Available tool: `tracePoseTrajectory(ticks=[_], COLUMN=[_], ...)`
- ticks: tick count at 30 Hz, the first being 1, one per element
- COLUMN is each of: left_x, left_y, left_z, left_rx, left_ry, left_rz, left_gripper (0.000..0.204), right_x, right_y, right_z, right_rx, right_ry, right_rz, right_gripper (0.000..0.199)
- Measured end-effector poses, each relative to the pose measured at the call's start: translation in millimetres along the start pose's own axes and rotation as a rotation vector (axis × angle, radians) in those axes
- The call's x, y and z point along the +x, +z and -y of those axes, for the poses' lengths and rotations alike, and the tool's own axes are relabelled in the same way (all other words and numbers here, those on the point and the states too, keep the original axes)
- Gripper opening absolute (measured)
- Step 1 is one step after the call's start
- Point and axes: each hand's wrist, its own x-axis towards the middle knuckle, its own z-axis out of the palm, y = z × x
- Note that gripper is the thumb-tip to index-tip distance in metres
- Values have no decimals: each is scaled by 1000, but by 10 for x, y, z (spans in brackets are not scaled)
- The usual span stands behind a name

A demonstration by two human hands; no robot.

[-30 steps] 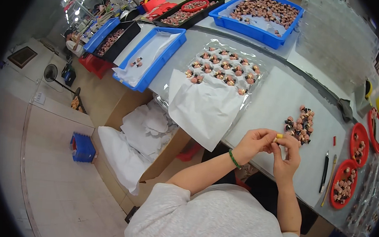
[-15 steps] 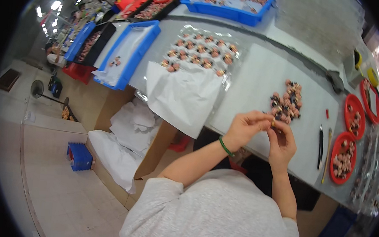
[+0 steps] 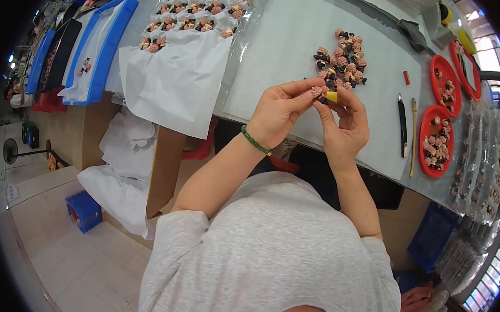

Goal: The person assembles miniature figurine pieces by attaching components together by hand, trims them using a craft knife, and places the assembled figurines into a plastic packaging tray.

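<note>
Both hands meet over the near edge of the pile. My left hand [image 3: 277, 112], with a green bracelet on its wrist, pinches a small figurine [image 3: 316, 92] by its pink, knobbly top. My right hand [image 3: 344, 126] has its thumb and fingers closed at the figurine's other side, where a yellow part [image 3: 332, 96] shows. Whether the yellow part is joined to the figurine I cannot tell. Just beyond my fingers lies a pile of similar pink and black figurines [image 3: 347, 59] on a white sheet [image 3: 291, 38].
At left, rows of figurines [image 3: 189, 23] sit in a clear plastic tray partly under white paper [image 3: 174, 83]. Beyond is a blue tray [image 3: 105, 50]. To the right lie a black pen-like tool [image 3: 402, 125], a thin brush [image 3: 413, 137] and red dishes [image 3: 437, 141] of small pieces.
My view has shifted, so the table appears farther left and up. The hands stay together, and the figurine with its yellow part now shows more plainly between the fingers.
</note>
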Motion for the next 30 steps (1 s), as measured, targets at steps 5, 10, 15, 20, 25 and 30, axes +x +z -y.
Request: tracePoseTrajectory(ticks=[5,10,15,20,25,30], left_x=[-102,-183,-202,-131,148,241], left_y=[-156,-296,-210,-261,-207,-180], left_z=[-74,-185,-198,-135,59,72], left_rx=[18,-29,-38,46,22,215], left_ry=[-33,28,10,-83,-215,-74], left_rz=[-68,-150,-244,-165,-34,-164], left_gripper=[24,25,26,26,28,22], right_x=[94,571,733,512,293,315], right_y=[-36,27,112,43,-21,-89], right_z=[24,-50,-282,96,11,-97], right_rx=[-61,-621,-1029,-570,-496,-577], right_ry=[-40,-168,-230,-251,-314,-244], right_rz=[249,241,353,235,326,233], right_gripper=[28,22,15,12,17,22])
